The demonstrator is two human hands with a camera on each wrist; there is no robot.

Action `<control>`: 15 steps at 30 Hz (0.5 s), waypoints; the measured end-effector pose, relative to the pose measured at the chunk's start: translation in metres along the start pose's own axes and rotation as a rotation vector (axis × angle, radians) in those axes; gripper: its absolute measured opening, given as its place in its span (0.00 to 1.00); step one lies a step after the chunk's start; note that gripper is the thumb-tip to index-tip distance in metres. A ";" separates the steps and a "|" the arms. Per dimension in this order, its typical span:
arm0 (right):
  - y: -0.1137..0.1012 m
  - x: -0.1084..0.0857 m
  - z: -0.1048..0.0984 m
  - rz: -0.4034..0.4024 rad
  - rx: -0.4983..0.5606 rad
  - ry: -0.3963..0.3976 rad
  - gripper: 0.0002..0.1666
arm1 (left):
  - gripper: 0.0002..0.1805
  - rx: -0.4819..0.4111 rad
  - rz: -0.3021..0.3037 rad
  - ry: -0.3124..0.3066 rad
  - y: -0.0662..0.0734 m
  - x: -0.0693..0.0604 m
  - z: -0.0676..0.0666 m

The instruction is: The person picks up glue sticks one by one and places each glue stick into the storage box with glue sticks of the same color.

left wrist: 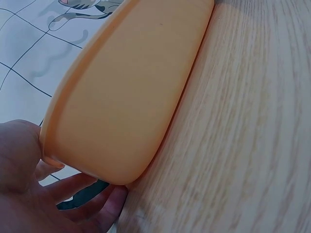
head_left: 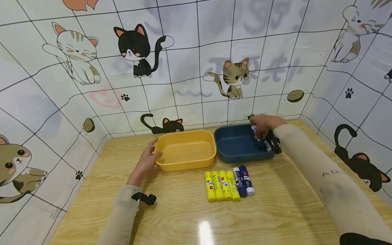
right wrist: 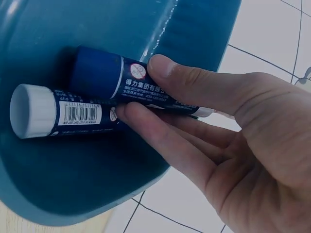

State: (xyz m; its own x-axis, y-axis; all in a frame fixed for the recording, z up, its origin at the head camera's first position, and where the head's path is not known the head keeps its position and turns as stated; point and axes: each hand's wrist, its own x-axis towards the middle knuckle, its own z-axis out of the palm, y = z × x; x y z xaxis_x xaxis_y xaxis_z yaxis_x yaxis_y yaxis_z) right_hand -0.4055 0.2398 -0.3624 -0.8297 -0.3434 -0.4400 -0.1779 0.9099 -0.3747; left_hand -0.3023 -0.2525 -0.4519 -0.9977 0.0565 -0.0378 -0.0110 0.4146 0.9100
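Note:
My left hand (head_left: 146, 160) holds the left end of a yellow plastic basin (head_left: 185, 151), thumb over the rim and fingers against the outside. In the right wrist view, my right hand (right wrist: 228, 121) pinches a dark blue glue stick (right wrist: 99, 73) between thumb and fingers, inside a blue plastic basin (head_left: 235, 144). Just below it lies another dark blue glue stick (right wrist: 80, 114) with a white cap and a barcode, close to the index fingertip. The yellow basin shows nothing inside.
In front of the basins, several yellow glue sticks (head_left: 216, 185) and two dark blue glue sticks (head_left: 246, 180) lie side by side on the wooden table (head_left: 171, 207). A cat-patterned sheet (head_left: 190, 68) rises behind and at both sides.

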 end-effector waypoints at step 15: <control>0.001 -0.006 0.005 0.012 -0.089 0.014 0.29 | 0.39 -0.001 -0.006 -0.005 0.001 -0.001 -0.001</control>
State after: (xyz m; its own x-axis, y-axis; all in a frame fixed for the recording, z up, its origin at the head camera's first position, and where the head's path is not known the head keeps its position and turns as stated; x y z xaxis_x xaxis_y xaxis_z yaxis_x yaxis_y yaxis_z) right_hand -0.3984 0.2417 -0.3645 -0.8392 -0.3294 -0.4326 -0.2137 0.9314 -0.2947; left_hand -0.3017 -0.2530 -0.4511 -0.9973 0.0586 -0.0453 -0.0170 0.4140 0.9101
